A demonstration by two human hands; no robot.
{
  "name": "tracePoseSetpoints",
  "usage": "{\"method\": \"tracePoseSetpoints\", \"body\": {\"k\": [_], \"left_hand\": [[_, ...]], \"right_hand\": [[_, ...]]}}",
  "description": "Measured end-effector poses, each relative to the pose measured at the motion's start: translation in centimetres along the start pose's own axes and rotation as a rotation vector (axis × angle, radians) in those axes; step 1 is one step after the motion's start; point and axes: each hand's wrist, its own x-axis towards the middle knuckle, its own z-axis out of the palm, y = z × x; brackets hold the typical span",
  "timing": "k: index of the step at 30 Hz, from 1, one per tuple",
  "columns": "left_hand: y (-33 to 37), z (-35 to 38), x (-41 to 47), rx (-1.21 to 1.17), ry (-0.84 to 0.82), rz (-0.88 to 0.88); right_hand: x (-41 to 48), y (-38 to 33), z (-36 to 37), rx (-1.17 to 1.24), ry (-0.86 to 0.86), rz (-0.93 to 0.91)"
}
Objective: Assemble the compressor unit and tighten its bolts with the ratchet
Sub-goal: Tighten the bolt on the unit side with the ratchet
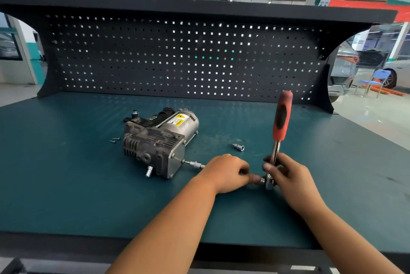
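The left hand pinches a small silver socket against the head of the red-handled steel ratchet, gripped low by the right hand; blur hides whether it is seated. Half-seated, it could drop off. The ratchet's handle points up and far. Farther left lies the grey metal compressor unit, long axis near-left to far-right.

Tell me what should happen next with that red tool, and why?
Probably push the small silver socket fully onto the head of the ratchet: the left grip pinches it right against that head, and the right grip holds the ratchet upright.
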Motion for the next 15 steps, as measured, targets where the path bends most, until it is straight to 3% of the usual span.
{"method": "tracePoseSetpoints", "body": {"k": [3,5,8,12,15], "left_hand": [[-0.1,0.0,0.1,-0.024,-0.015,-0.016],[-0.2,0.1,0.2,-0.021,-0.021,-0.007],[-0.1,0.2,0.3,0.004,-0.02,-0.018],[-0.1,0.2,0.4,-0.072,-0.014,-0.029],[0.0,0.1,0.1,-0.006,0.003,-0.016]], "right_hand": [[1.2,0.2,0.6,-0.037,0.011,0.214],[1.2,0.3,0.3,-0.02,-0.011,0.219],[0.1,-0.2,-0.2,0.172,-0.028,0.019],[-1.1,-0.3,-0.8,-0.115,-0.066,-0.465],[-0.7,-0.2,-0.2,-0.079,0.019,-0.324]]}}
